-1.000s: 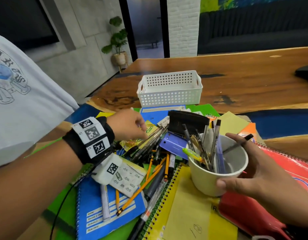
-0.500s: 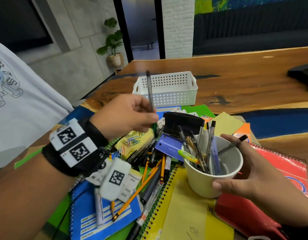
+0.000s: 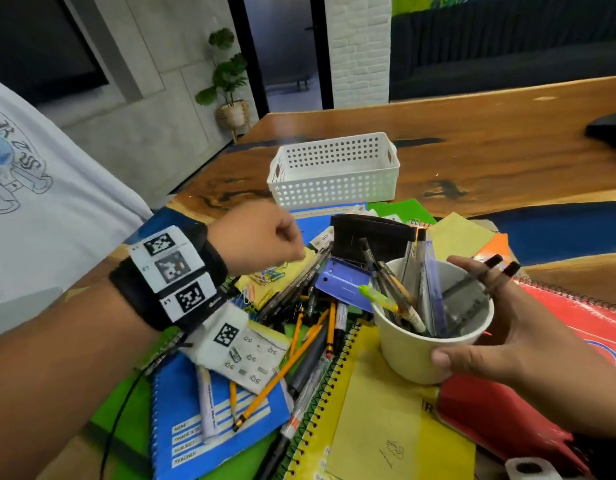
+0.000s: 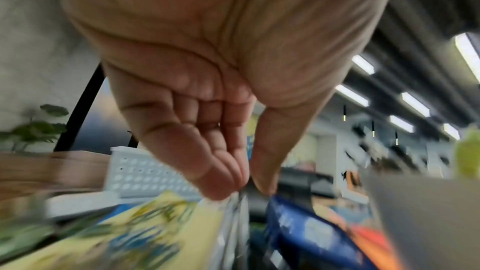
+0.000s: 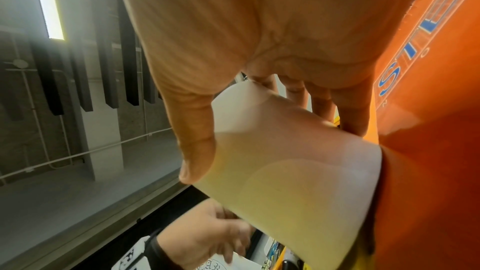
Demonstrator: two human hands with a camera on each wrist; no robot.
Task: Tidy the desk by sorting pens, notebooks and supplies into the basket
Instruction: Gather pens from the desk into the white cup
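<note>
A white perforated basket (image 3: 334, 174) stands on the wooden desk beyond the clutter, and its corner shows in the left wrist view (image 4: 140, 171). My right hand (image 3: 500, 327) grips a white cup (image 3: 413, 355) holding several pens and a ruler, thumb in front and fingers behind, as the right wrist view confirms (image 5: 285, 151). Two dark pens (image 3: 490, 271) look blurred at the cup's far rim. My left hand (image 3: 296, 254) reaches down to the pile of pens and pencils (image 3: 299, 292). Its thumb and fingertips (image 4: 226, 188) pinch the end of a clear pen.
Under the pile lie a blue notebook (image 3: 188, 427), a yellow spiral notebook (image 3: 379, 410) and a red one (image 3: 559, 341). A black pouch (image 3: 372, 233), a purple punch (image 3: 341, 285) and a yellow pack of paper clips (image 3: 268, 275) sit among them. Bare wood surrounds the basket.
My left hand lifted a dark pen from the pile toward the cup, let it go there, and has come back down onto the pens. The right hand kept hold of the cup.
</note>
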